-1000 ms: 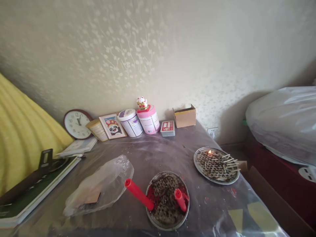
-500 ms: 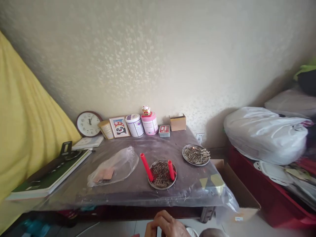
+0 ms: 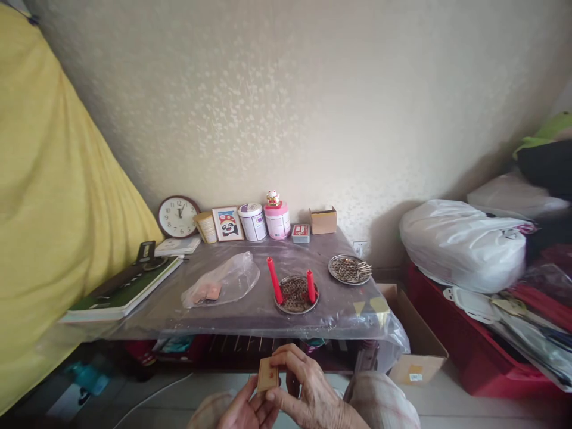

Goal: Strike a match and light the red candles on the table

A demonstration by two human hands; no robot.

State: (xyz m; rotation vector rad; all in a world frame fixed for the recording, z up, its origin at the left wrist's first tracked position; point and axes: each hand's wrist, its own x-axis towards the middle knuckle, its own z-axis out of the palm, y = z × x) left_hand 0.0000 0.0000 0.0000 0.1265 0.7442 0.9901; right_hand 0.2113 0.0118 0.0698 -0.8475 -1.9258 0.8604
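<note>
Low in the view, in front of the table edge, my left hand (image 3: 248,412) holds a small tan matchbox (image 3: 267,376) with reddish marks on its face. My right hand (image 3: 304,381) grips the same box from the right, its thumb at the lower edge and its fingers curled over the top. Beyond them on the table stands a round metal plate (image 3: 295,305) with a dark patterned surface. Two red candles rise from it: a taller, leaning left candle (image 3: 274,281) and a shorter right candle (image 3: 311,286). I see no flame on either.
Several matchsticks lie on a second plate (image 3: 350,270). A plastic bag (image 3: 232,279), a thick green book (image 3: 125,289), a clock (image 3: 177,216), cans (image 3: 252,223) and a small carton (image 3: 323,221) share the table. To the right are a cardboard box (image 3: 417,351) and a red bin (image 3: 482,357).
My view has tipped down, so more of both hands shows. The matchbox, hidden before, is now visible between them. The candles and plates stay put on the table.
</note>
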